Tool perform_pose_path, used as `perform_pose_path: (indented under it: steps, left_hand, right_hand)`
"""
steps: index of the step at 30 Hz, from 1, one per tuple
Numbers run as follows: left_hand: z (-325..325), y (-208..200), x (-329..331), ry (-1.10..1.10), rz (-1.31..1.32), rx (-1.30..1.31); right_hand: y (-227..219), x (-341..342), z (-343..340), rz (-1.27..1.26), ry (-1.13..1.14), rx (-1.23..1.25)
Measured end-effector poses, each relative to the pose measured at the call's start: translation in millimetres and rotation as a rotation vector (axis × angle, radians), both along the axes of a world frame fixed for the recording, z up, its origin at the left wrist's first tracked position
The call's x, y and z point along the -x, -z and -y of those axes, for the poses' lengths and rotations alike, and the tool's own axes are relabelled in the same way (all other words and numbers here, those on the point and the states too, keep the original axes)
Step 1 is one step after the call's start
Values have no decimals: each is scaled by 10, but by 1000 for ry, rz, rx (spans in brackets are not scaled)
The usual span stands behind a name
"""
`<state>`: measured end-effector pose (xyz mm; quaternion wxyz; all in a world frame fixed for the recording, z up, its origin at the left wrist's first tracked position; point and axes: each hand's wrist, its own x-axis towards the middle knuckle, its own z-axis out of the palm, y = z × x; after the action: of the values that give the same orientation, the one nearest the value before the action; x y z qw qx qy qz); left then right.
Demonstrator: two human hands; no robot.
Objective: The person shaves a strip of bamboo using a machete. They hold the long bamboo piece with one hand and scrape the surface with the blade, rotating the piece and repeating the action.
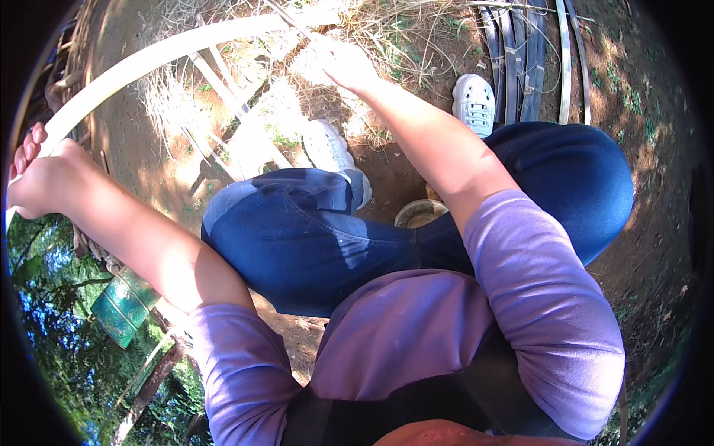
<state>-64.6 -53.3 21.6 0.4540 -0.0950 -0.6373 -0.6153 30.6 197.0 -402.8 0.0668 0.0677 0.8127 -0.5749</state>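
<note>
A long, pale, flat strip (178,46), like split bamboo or cane, bends in an arc from the far left to the top middle. My left hand (44,175) is closed around its left end, fingers curled over it. Near its far end is my right hand (343,64), bleached by sunlight, with the fingers closed. From that hand a thin, dark, knife-like tool (288,16) juts up and left across the strip. Glare hides exactly how the fingers grip it and whether its edge touches the strip.
Curly pale shavings (401,37) cover the ground ahead. Dark flat strips (520,63) lie at the upper right. My white shoes (325,146) and bent knees are in front, with a round bowl (420,213) between my legs. A green panel (123,311) stands at the left.
</note>
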Motion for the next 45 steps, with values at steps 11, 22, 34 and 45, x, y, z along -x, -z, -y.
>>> perform_pose_path:
  steps: [11, 22, 34, 45]
  left_hand:
    - [319, 27, -19, 33, 7, -159]
    - [337, 78, -71, 117, 89, -140]
    - [1385, 238, 4, 168, -15, -170]
    - [473, 339, -245, -149, -36, -281]
  right_hand:
    - [-293, 274, -84, 132, -283, -37]
    - [-141, 226, -155, 477, -89, 179]
    - [289, -37, -492, 704, 174, 122]
    - [-552, -428, 589, 226, 80, 572]
